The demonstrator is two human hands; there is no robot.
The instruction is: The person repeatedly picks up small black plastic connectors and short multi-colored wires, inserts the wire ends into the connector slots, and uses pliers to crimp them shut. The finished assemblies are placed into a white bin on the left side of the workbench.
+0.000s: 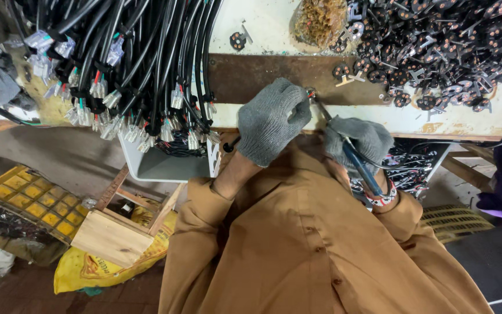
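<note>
Thin red wire ends (311, 93) feel bendy; my left hand (272, 121) pinches them, my right hand (357, 139) grips a blue-handled tool (352, 160).

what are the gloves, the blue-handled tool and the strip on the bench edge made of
Gloves, on left hand and right hand: grey knitted fabric, ribbed weave showing. Tool: thin metal shaft, with a blue handle that looks like plastic. Strip: flat brown plate, probably rusted steel judging by its dull, patchy surface.
</note>
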